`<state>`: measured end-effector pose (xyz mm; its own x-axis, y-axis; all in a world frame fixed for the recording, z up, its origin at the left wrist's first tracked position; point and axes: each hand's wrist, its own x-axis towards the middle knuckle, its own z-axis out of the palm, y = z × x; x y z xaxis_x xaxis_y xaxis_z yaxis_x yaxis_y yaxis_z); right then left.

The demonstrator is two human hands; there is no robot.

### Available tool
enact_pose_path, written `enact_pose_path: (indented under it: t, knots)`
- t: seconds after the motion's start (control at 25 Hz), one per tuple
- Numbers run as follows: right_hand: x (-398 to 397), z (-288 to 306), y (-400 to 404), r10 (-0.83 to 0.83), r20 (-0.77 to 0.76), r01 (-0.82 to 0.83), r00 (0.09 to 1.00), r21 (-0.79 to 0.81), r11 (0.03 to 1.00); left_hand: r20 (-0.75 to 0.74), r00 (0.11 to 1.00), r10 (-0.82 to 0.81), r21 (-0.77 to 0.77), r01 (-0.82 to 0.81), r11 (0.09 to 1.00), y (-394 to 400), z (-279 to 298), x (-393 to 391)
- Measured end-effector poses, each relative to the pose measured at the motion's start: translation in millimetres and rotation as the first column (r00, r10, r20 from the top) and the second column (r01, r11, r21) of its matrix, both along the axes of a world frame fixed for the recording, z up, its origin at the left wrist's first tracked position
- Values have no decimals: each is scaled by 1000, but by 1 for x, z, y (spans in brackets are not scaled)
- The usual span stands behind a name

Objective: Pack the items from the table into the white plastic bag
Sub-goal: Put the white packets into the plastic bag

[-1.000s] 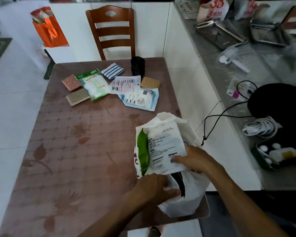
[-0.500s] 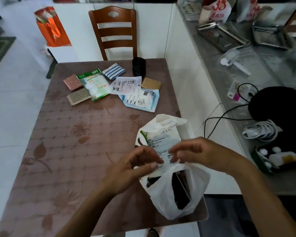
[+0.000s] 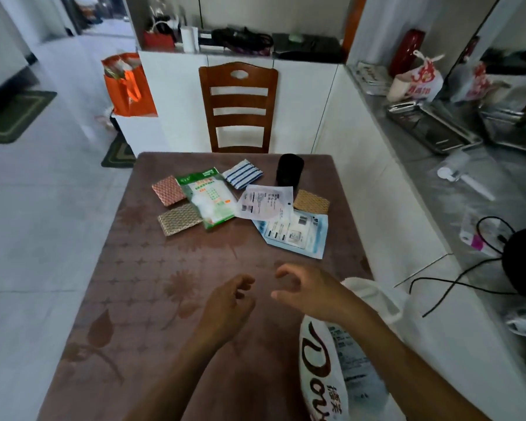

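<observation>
- A brown counter with a leaf-and-flower pattern fills the middle of the view; pale floor tiles lie at 9 o'clock; a wooden chair stands at its 12 o'clock edge, against white cabinets; an orange bag hangs at 11 o'clock of the chair.
- A grey worktop runs along 3 o'clock, carrying metal trays and a black cable.
- The loose items sit in a cluster at the far end of the counter: a green-and-white packet flanked by a reddish pad and a tan pad; a blue-striped cloth; a black cylinder; a white printed pouch overlapping a pale blue packet; a golden pad just beside them.
- The left hand hovers over the bare counter, fingers loosely curled and holding nothing; the right hand is beside it, thumb and fingers half spread in a cupped shape, also empty; a narrow gap separates the two.
- The white plastic bag lies at 5 o'clock of the hands, at the counter's near right edge, partly under the right forearm; printed packaging shows through it.
- The item cluster is at 12 o'clock of both hands, well apart from them.
</observation>
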<state>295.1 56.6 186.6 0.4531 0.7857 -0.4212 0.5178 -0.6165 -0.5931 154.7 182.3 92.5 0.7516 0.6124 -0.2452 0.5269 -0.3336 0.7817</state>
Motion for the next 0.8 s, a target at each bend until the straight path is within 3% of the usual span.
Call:
enact_pose_path:
  t: [0.12,0.24,0.32,0.44,0.56,0.68,0.8]
  knots:
    - [23,-40,42,23,88,-15,996,-96,995,-203,976,-81,45,92,995,44,-50,20]
    - [53,-61,52,18,194,4,981,-111,994,-518,801,-299,117,413,903,50,-78,34]
    - [84,-89,69,42,277,-1,960,-148,989,-616,743,-261,137,428,893,61,-103,46]
    - [131,-131,97,184,391,-74,902,-280,957,-706,691,-158,168,381,909,80,-121,61]
    - [162,-173,132,302,370,-153,879,-381,912,-710,682,-173,153,390,908,90,-129,66]
    - [178,-204,172,154,360,-58,920,-265,963,-725,664,-184,146,409,901,90,-129,70]
    - [187,-236,204,33,434,77,900,-234,969,-725,662,-189,144,414,899,90,-130,72]
